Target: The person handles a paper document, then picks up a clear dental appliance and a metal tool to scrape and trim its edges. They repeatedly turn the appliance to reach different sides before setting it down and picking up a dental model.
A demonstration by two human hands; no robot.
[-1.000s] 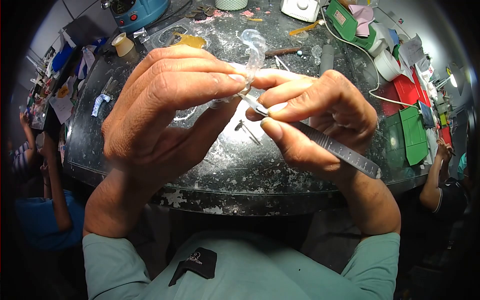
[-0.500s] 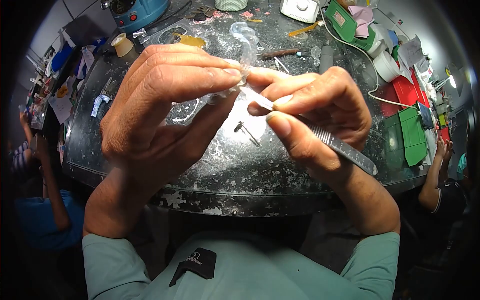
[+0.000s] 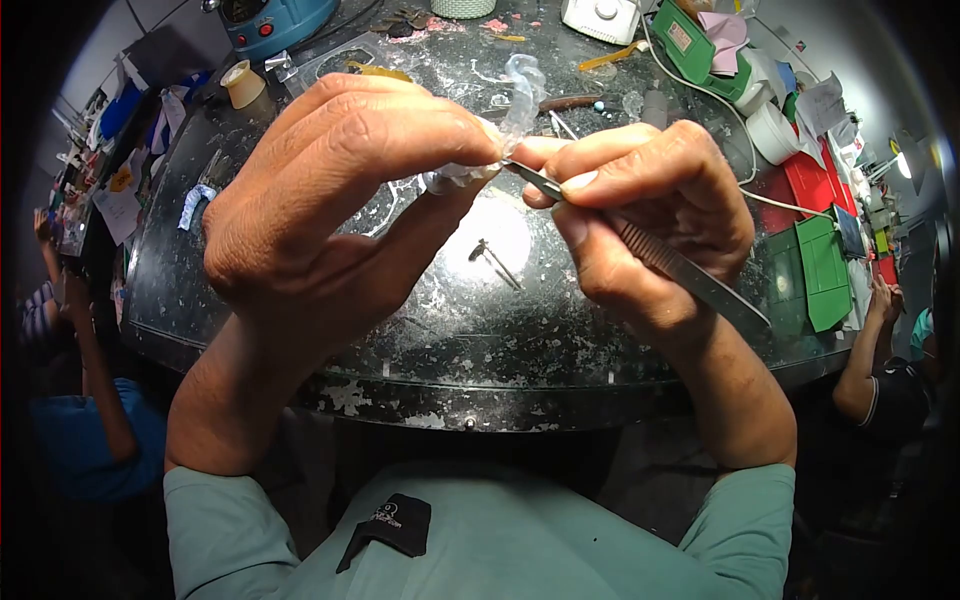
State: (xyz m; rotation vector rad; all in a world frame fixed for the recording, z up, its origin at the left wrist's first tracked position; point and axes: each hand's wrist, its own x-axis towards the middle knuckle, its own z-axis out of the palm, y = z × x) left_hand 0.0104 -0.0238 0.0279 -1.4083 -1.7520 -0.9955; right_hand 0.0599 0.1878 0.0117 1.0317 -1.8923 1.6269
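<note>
My left hand (image 3: pixel 335 195) pinches a clear, curved plastic piece (image 3: pixel 524 95) between thumb and fingers, above the dark table. Part of the piece rises beyond the fingertips, and more of it shows below them; the fingers cover its middle. My right hand (image 3: pixel 650 215) is closed on a grey metal tool (image 3: pixel 690 275) with a ridged grip, whose narrow tip meets the piece at the left fingertips. Beneath the hands, a small dark metal item with a thin shaft (image 3: pixel 497 265) lies in a bright spot of light.
The scuffed black table (image 3: pixel 450 350) curves around. A blue machine (image 3: pixel 275 25), a cream cup (image 3: pixel 242 85), a white device (image 3: pixel 601 18) and green boxes (image 3: pixel 826 275) stand around it. A pale blue curved piece (image 3: pixel 196 205) lies left. Other people's arms show at both sides.
Both hands have shifted slightly right with the clear piece and the tool. The tool has turned a little, and its tip looks darker than before.
</note>
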